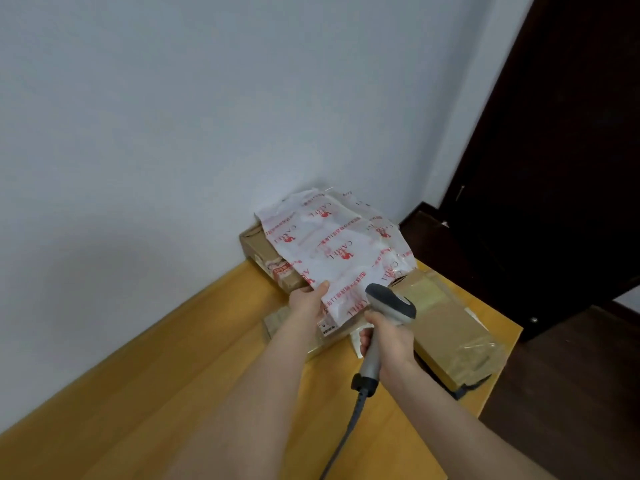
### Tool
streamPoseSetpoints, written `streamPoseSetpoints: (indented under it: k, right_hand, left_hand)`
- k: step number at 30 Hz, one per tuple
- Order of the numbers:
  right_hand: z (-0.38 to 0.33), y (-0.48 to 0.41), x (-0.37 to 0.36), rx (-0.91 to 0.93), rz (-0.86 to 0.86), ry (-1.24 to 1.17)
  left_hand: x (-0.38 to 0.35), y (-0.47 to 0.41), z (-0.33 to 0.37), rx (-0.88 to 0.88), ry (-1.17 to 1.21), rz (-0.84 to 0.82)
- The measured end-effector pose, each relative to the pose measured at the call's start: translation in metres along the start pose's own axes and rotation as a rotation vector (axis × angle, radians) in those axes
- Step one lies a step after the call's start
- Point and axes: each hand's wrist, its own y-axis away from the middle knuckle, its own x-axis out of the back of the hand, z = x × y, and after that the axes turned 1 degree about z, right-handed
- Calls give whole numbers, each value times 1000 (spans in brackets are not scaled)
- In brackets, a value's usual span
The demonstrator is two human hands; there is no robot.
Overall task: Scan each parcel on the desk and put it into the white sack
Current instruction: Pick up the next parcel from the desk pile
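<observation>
Right hand (384, 341): grips scanner (391, 301), head just beside near edge of mailer (332, 240).
Left hand (308, 299): pinches mailer's near-left edge.
Mailer: on boxes (256, 244), desk's (166, 375) far corner, long axis running away from hands.

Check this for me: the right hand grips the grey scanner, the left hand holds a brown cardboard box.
One slip: in the head view the left hand holds the white red-printed mailer bag instead. The right hand does grip the grey scanner.

Yellow wooden desk (173, 375) carries far cardboard box (258, 244) by wall, taped flat box (450, 327) near right edge.
</observation>
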Motion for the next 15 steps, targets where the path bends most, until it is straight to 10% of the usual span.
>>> streamPoseSetpoints:
  k: [8, 15]
  right_hand:
    - [-21, 21, 3, -4, -154, -33]
    - [-22, 60, -2, 7, -319, -10]
  left_hand:
    - [24, 40, 44, -301, -22, 285]
    - [101, 128, 88, -699, -682, 569]
